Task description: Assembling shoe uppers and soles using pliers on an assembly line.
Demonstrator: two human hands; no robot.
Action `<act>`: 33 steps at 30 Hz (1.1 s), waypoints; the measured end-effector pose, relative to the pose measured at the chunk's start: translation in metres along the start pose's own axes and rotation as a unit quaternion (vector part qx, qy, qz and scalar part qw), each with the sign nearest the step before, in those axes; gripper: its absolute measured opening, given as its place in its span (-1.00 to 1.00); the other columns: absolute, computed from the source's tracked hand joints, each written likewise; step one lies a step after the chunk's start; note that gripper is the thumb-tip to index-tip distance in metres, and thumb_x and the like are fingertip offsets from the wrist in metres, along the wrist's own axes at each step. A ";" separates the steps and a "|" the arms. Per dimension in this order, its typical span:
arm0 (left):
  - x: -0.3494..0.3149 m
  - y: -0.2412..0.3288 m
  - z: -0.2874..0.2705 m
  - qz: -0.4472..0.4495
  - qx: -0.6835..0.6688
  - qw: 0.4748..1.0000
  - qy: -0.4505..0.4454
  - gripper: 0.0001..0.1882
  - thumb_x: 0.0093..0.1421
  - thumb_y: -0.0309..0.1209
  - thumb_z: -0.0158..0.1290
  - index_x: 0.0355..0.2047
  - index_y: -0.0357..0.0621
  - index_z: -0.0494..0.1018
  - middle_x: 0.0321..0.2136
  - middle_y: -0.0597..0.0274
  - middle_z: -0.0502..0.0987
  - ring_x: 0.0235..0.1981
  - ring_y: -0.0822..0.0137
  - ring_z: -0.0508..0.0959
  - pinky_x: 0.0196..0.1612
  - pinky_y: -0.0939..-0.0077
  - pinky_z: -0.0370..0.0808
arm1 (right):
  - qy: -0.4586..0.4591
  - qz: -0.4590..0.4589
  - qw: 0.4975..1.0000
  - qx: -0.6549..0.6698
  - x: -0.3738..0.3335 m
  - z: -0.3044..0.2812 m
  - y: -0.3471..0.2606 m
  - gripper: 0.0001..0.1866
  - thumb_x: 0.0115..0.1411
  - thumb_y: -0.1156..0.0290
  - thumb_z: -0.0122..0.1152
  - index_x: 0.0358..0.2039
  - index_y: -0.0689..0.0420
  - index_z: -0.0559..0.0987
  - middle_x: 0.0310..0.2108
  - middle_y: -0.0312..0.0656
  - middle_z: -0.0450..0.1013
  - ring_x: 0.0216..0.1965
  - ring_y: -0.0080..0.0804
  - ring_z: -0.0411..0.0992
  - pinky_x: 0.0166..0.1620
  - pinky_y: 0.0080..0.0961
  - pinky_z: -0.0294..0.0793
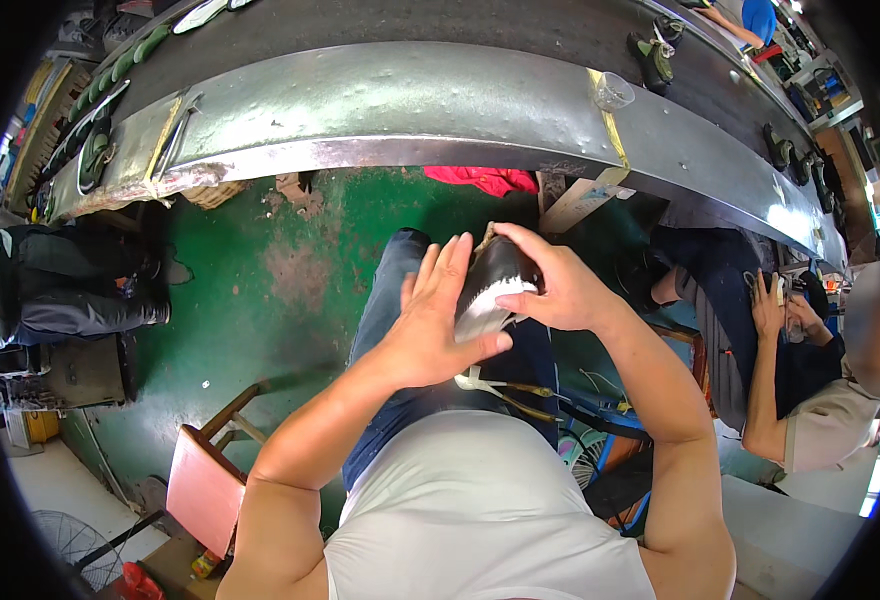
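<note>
A black and white shoe (485, 297), partly covered by my fingers, is held up above my lap. My right hand (563, 285) is closed around its far and right side, with the thumb pressed on the white part. Along the shoe's left side lies my left hand (435, 320), its fingers stretched out and thumb apart. That palm seems to touch the shoe without gripping it. Below the hands, a tool with yellowish handles (520, 402) rests on my lap; its kind is not plain.
A metal-edged bench (360, 95) with a dark belt runs ahead, carrying a clear plastic cup (613, 92) and several shoes (652, 58). A pink-seated stool (203, 490) stands at left. A co-worker (810, 400) sits at right, another person (70, 285) at left.
</note>
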State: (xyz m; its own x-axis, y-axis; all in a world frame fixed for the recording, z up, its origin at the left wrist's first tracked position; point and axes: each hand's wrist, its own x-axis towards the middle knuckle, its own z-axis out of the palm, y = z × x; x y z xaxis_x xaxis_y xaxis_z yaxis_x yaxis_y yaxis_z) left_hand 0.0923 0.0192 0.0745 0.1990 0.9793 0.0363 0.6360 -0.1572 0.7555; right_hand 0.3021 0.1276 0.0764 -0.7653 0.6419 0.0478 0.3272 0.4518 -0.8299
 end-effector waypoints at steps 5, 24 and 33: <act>-0.001 -0.048 0.038 0.077 -0.282 0.956 -0.009 -0.37 0.32 -0.50 0.04 0.37 -0.08 0.14 0.38 -0.06 0.10 0.42 0.07 0.09 0.39 0.27 0.08 | -0.107 0.002 0.991 0.074 -0.002 0.035 0.039 -0.12 0.19 0.42 0.27 0.44 0.22 0.04 -0.03 -0.15 0.46 -0.17 -0.48 0.45 -0.11 -0.52 0.46; -0.006 -0.077 0.035 0.012 -0.301 0.953 -0.022 -0.43 0.32 -0.56 0.00 0.33 -0.09 0.20 0.38 -0.13 0.08 0.43 0.04 0.10 0.39 0.27 0.11 | -0.031 0.019 0.999 0.001 0.007 0.074 0.030 -0.44 0.46 0.17 -0.17 0.22 0.42 0.21 0.12 0.35 0.33 0.17 0.28 0.31 0.22 -0.09 0.29; -0.049 -0.086 0.076 -0.138 -0.223 0.964 0.046 -0.39 0.35 -0.35 0.00 0.34 -0.30 0.15 0.27 -0.23 0.26 0.29 -0.02 0.31 0.29 0.34 0.25 | -0.035 0.086 0.995 -0.030 0.011 0.087 0.042 -0.37 0.37 0.26 0.02 0.26 0.45 0.12 -0.01 0.46 0.38 0.05 0.34 0.39 0.11 -0.01 0.38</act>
State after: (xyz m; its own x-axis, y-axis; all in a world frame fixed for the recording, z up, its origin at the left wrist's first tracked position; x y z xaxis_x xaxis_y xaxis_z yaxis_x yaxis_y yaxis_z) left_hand 0.0848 -0.0254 -0.0418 -0.0127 0.9863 -0.1646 0.2675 0.1619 0.9499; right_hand 0.2596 0.0996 -0.0063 -0.7306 0.6697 -0.1327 0.4881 0.3765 -0.7874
